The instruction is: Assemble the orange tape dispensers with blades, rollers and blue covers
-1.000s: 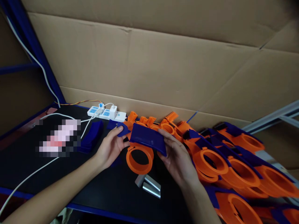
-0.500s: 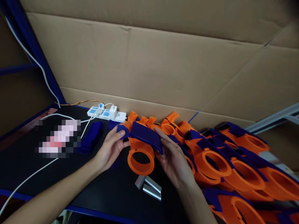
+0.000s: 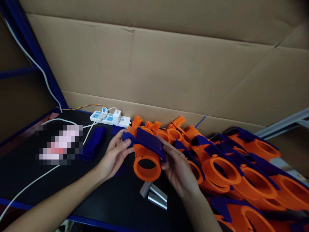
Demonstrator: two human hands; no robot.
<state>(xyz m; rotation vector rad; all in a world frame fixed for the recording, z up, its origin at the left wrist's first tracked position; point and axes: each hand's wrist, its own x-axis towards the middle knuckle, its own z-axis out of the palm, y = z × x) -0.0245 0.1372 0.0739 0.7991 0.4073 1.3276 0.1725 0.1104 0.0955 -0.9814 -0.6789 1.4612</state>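
Both hands hold an orange-and-blue plastic tape dispenser (image 3: 147, 169) above the black table. Its round orange ring faces me, and a curved blue cover (image 3: 150, 141) lies across its top. My left hand (image 3: 115, 154) pinches the blue piece at the left end, thumb on top. On the right end of the blue cover, my right hand (image 3: 177, 164) has its fingers closed, partly hiding that edge. Below the ring, several shiny metal strips (image 3: 157, 200) lie on the table (image 3: 108, 199).
Many similar orange-and-blue dispensers (image 3: 256, 180) are piled on the right. Loose orange parts (image 3: 174, 133) sit behind my hands. At the left are stacked blue pieces (image 3: 94, 143), a white power strip (image 3: 124, 121) with cables and a blurred-out item. A cardboard wall (image 3: 154, 71) stands behind.
The dispenser has tilted slightly, its ring shifting a little right and its blue cover turning. Both hands keep their hold, with the left thumb slightly lower.
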